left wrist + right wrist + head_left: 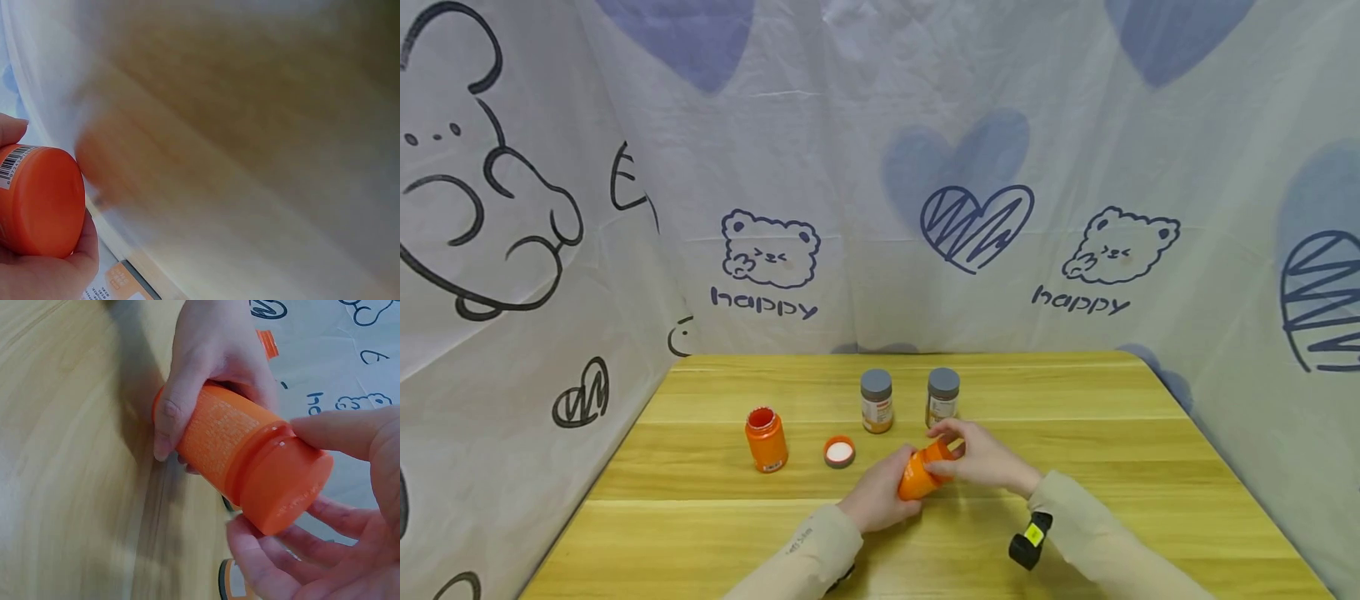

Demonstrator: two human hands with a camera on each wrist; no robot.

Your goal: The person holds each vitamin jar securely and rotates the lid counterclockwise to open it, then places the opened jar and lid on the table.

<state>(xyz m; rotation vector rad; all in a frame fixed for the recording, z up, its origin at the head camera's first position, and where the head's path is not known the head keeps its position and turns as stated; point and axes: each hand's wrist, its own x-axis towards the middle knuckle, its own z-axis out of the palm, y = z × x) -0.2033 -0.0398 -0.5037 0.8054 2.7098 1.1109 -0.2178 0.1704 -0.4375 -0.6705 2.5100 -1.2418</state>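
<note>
Bottle (916, 478) tilts over the table (1075, 400), left hand (882, 490) gripping its body (215, 434), right hand (988, 457) pinching its cap (287, 484); should the left hold prove loose, any twist could spin it free.

In front of you, a wood-grain table (1097, 408) holds an open orange bottle (767, 446) at left, an upturned lid (839, 452) near it and two grey-lidded jars (877, 403) farther back, with a white heart-and-bear-printed cloth (850, 125) behind.
</note>
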